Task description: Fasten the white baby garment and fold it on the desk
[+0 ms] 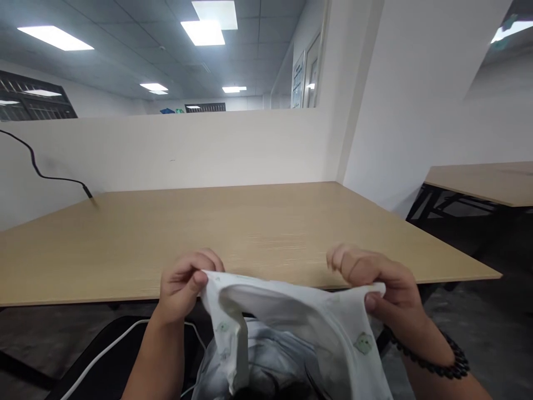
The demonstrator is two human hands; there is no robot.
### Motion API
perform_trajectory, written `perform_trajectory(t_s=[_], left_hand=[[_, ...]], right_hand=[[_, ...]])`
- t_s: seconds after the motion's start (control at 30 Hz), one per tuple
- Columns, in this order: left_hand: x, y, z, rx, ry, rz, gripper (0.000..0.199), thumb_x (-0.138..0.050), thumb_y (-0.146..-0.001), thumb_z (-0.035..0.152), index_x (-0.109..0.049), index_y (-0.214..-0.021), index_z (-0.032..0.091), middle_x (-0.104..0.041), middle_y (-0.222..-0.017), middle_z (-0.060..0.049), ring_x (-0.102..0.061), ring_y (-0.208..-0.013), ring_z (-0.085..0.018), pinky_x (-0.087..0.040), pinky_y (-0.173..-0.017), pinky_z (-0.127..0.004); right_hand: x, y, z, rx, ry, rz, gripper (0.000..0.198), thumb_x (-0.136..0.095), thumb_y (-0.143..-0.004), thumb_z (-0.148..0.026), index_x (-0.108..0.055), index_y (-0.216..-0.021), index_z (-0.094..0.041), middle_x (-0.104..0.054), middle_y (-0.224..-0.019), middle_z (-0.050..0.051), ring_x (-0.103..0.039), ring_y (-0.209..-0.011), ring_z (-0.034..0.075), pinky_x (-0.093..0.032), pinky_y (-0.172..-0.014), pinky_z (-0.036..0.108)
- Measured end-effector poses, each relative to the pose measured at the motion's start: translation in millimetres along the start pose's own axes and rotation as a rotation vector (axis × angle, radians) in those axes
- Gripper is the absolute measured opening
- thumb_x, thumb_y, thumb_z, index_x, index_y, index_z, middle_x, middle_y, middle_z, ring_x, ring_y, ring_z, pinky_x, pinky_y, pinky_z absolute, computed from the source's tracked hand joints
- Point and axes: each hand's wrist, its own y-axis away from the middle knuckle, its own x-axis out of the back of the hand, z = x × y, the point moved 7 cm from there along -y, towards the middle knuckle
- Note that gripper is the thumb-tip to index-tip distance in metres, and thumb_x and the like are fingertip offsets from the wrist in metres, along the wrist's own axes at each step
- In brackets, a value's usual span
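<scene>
A white cloth garment (341,311) with small green printed motifs is stretched in front of me, close to my body. Along its top runs a curved opening like a neckline, with a folded edge hanging at the left. My left hand (185,286) pinches its upper left corner between thumb and fingers. At the upper right corner, my right hand (381,286) grips the cloth, thumb in front and fingers curled behind. A dark beaded bracelet (433,361) circles my right wrist. Behind the opening, pale grey fabric (275,344) shows, partly covered by the garment.
A light wooden table (250,228) stretches out beyond my hands, up to a low white partition (216,150). A black cable (58,178) dangles at the left. Below left, a white cord (104,355) crosses a black seat. Another table (487,180) stands at the right.
</scene>
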Motion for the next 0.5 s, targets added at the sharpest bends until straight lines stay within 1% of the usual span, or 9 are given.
perform_trajectory(t_s=[0.07, 0.1, 0.17, 0.2, 0.27, 0.33, 0.4, 0.43, 0.5], left_hand=[[-1, -5, 2, 0.011, 0.01, 0.058, 0.036, -0.056, -0.097, 0.043, -0.061, -0.072, 0.017, -0.053, -0.058, 0.0, -0.051, -0.05, -0.013, -0.043, -0.046, -0.023], [-2, -7, 5, 0.033, -0.025, 0.05, 0.038, -0.056, -0.097, 0.044, -0.059, -0.07, 0.018, -0.05, -0.056, 0.0, -0.048, -0.048, -0.012, -0.04, -0.045, -0.023], [-6, -15, 15, 0.085, -0.156, -0.03, 0.038, -0.059, -0.095, 0.044, -0.057, -0.067, 0.017, -0.048, -0.054, 0.001, -0.045, -0.047, -0.011, -0.037, -0.044, -0.023], [-7, -20, 21, 0.106, -0.239, -0.082, 0.038, -0.062, -0.093, 0.044, -0.058, -0.066, 0.017, -0.048, -0.054, 0.001, -0.044, -0.047, -0.011, -0.035, -0.043, -0.023], [-5, -32, 35, 0.124, -0.419, -0.16, 0.033, -0.068, -0.088, 0.041, -0.06, -0.067, 0.017, -0.05, -0.054, 0.001, -0.043, -0.046, -0.01, -0.033, -0.043, -0.023], [3, -48, 45, 0.145, -0.603, -0.167, 0.028, -0.07, -0.085, 0.04, -0.063, -0.069, 0.018, -0.053, -0.056, 0.002, -0.045, -0.048, -0.011, -0.033, -0.044, -0.022], [13, -61, 47, 0.186, -0.746, -0.172, 0.027, -0.068, -0.085, 0.042, -0.065, -0.072, 0.019, -0.058, -0.061, 0.001, -0.05, -0.052, -0.012, -0.036, -0.047, -0.022], [17, -66, 45, 0.214, -0.79, -0.199, 0.027, -0.067, -0.086, 0.043, -0.066, -0.073, 0.019, -0.061, -0.063, 0.001, -0.053, -0.055, -0.013, -0.038, -0.048, -0.021], [19, -71, 40, 0.268, -0.81, -0.312, 0.029, -0.063, -0.088, 0.045, -0.068, -0.076, 0.019, -0.063, -0.065, 0.001, -0.055, -0.058, -0.013, -0.04, -0.051, -0.021]], right_hand=[[0, -11, -6, 0.039, -0.072, 0.056, 0.037, -0.065, -0.088, -0.045, -0.047, -0.066, -0.023, -0.045, -0.064, 0.0, -0.051, -0.068, 0.018, -0.049, -0.074, 0.038], [-1, -14, -8, 0.049, -0.135, 0.067, 0.039, -0.064, -0.089, -0.047, -0.044, -0.065, -0.023, -0.045, -0.064, 0.0, -0.051, -0.066, 0.018, -0.05, -0.071, 0.037], [-2, -19, -10, 0.041, -0.202, 0.028, 0.038, -0.06, -0.09, -0.049, -0.043, -0.067, -0.024, -0.044, -0.06, -0.002, -0.048, -0.057, 0.016, -0.048, -0.059, 0.032], [-2, -21, -11, 0.031, -0.167, -0.004, 0.036, -0.059, -0.092, -0.047, -0.046, -0.069, -0.024, -0.044, -0.059, -0.002, -0.047, -0.053, 0.015, -0.045, -0.053, 0.03], [4, -25, -12, -0.007, 0.052, -0.063, 0.029, -0.059, -0.094, -0.043, -0.053, -0.074, -0.023, -0.048, -0.059, -0.002, -0.047, -0.051, 0.014, -0.041, -0.049, 0.028], [17, -33, -12, -0.066, 0.357, -0.086, 0.026, -0.061, -0.094, -0.041, -0.059, -0.078, -0.022, -0.054, -0.063, 0.0, -0.05, -0.054, 0.014, -0.04, -0.051, 0.027], [27, -41, -11, -0.121, 0.605, -0.127, 0.026, -0.062, -0.094, -0.044, -0.063, -0.08, -0.021, -0.059, -0.067, 0.0, -0.052, -0.056, 0.014, -0.04, -0.052, 0.025], [31, -44, -11, -0.142, 0.691, -0.161, 0.027, -0.061, -0.095, -0.045, -0.064, -0.082, -0.021, -0.061, -0.068, 0.0, -0.053, -0.056, 0.013, -0.04, -0.052, 0.025], [34, -47, -11, -0.157, 0.789, -0.218, 0.028, -0.059, -0.096, -0.046, -0.067, -0.085, -0.021, -0.063, -0.07, 0.0, -0.055, -0.058, 0.013, -0.04, -0.054, 0.024]])
